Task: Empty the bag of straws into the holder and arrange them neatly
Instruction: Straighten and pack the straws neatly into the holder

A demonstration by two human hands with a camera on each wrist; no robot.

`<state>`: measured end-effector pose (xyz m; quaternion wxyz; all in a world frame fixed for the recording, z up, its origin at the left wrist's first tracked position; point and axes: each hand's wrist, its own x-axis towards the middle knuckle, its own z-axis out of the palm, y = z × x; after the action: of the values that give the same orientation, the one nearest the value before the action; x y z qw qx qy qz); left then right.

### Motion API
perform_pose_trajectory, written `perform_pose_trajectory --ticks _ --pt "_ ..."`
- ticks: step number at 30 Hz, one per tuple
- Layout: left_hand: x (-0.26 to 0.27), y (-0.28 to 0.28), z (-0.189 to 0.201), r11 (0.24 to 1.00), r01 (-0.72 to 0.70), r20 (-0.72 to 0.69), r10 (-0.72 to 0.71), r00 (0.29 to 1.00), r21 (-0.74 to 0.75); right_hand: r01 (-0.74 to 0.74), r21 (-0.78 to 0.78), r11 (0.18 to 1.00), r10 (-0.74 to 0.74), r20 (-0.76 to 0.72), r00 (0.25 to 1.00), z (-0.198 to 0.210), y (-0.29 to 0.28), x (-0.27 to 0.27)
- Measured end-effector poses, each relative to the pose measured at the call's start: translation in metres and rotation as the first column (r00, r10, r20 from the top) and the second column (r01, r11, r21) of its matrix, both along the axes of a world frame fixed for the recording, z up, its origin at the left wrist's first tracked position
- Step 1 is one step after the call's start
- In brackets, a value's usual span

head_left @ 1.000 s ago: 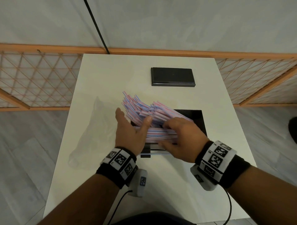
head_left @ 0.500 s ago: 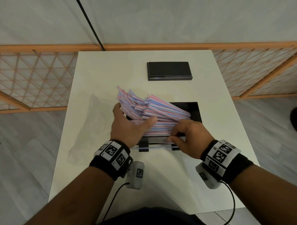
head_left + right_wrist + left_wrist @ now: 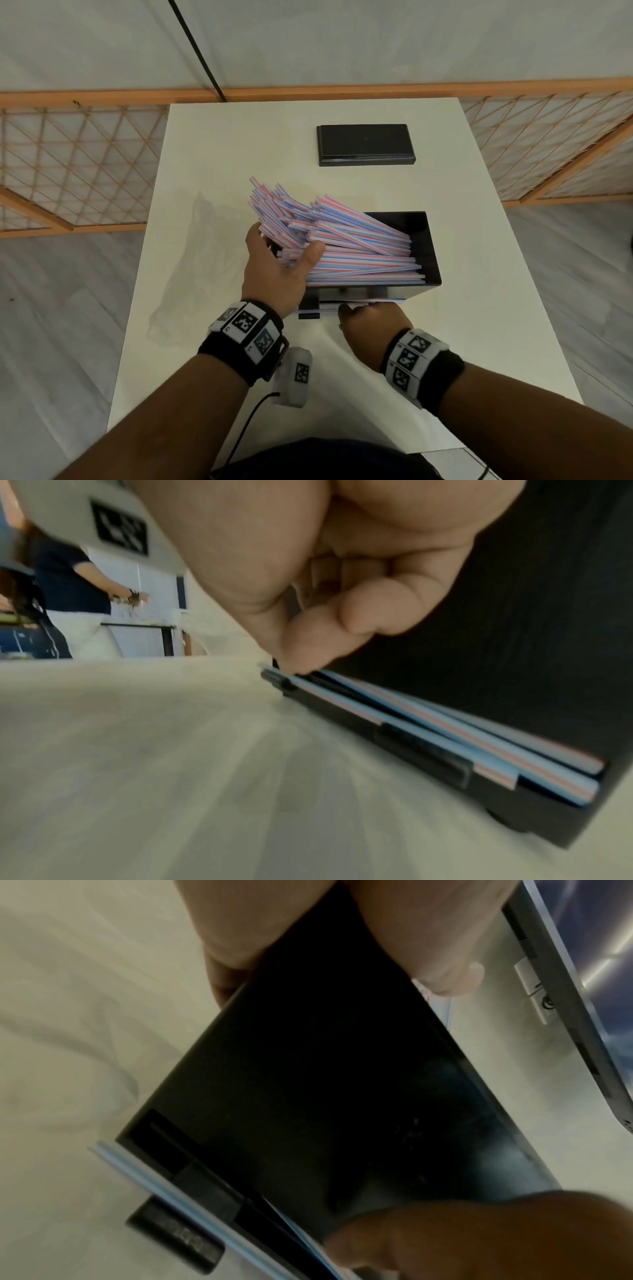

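- Clear plastic bag (image 3: 191, 260) emptied and flat on the tabletop (image 3: 212, 154).
- Left hand (image 3: 277, 270) spread open against the fanned straws (image 3: 352, 253), thumb laid over; those ends jutting past the holder (image 3: 432, 253), unsquared.
- Black lid (image 3: 365, 144) beyond, well apart.
- Right hand (image 3: 371, 325) now off the pile, down at the holder's front slot; fingers (image 3: 308, 647) curled, one tip on straws there; pinching or only touching, cannot tell.

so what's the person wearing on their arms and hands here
The hands are bare, with no gloves or sleeves. Each wrist carries a black band faced with white tiles printed with black square markers; the right one matches. A small grey-white camera pod with its own marker hangs under the left wrist, and a thin black cable trails from it toward the body.
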<state>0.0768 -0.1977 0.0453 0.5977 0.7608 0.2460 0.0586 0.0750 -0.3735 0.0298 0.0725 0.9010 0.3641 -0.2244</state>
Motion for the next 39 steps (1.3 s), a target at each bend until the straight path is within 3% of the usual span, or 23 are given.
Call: perform_pose_trajectory --ticks 7,11,14,16,21,25,31,39 --pt "-0.001 -0.001 0.008 0.997 -0.021 0.008 0.022 1.0 -0.067 0.046 -0.11 0.993 -0.044 0.023 0.999 -0.012 0.008 0.009" --pt "0.005 0.0 0.019 0.941 -0.241 -0.013 0.245 0.969 -0.238 0.041 -0.123 0.992 -0.043 -0.009 0.999 -0.006 0.004 0.008" --pt "0.007 0.005 0.019 0.888 -0.28 -0.006 0.298 0.954 -0.366 0.036 -0.078 0.996 -0.037 -0.009 0.999 0.014 -0.003 0.004" --pt "0.009 0.007 0.022 0.87 -0.306 -0.012 0.326 0.945 -0.386 0.019 -0.077 0.997 -0.013 0.076 0.997 0.039 -0.008 -0.001" --pt "0.013 0.011 0.041 0.813 -0.307 -0.048 0.327 0.944 -0.495 0.078 0.167 0.983 -0.127 0.309 0.942 0.089 -0.029 -0.001" --pt "0.012 0.008 0.043 0.791 -0.309 -0.027 0.348 0.937 -0.528 0.159 0.259 0.953 -0.239 0.318 0.917 0.1 -0.024 0.027" --pt "0.012 -0.003 0.039 0.902 -0.286 -0.023 0.294 0.955 -0.324 0.153 0.368 0.917 -0.216 0.139 0.966 0.065 -0.01 0.052" --pt "0.014 -0.004 0.03 0.966 -0.215 -0.116 0.2 0.973 -0.146 0.243 0.28 0.929 -0.248 -0.018 0.969 0.046 -0.002 0.057"
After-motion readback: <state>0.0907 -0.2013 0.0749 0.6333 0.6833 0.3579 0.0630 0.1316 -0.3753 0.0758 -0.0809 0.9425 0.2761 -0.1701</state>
